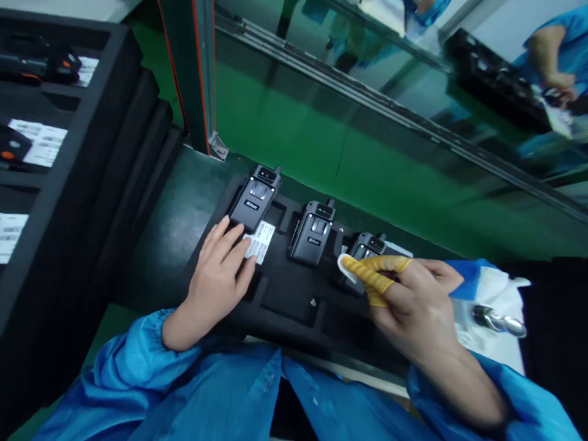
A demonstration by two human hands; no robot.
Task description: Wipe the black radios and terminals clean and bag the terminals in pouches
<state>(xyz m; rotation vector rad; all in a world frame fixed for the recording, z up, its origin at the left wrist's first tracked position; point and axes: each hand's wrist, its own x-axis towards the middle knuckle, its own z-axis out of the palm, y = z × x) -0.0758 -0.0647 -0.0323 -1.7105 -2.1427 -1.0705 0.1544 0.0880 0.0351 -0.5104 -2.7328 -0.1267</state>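
Note:
Three black handheld radios stand in a row in cut-outs of a black foam tray (280, 306). My left hand (215, 272) lies flat on the foam, its fingertips touching the lower edge of the left radio (254, 199) and a white printed label (260, 242). The middle radio (313, 233) is untouched. My right hand (413, 306) wears yellow finger cots (370, 278) and pinches a white wipe (345, 268) against the right radio (367, 248). Fingers hide that radio's lower half.
A stepped black foam rack (68, 171) at the left holds dark devices and white cards. A glass panel (367, 104) beyond the tray reflects a person in a blue sleeve. To the right lie a crumpled white sheet (493, 294) and a metal tool (498, 321).

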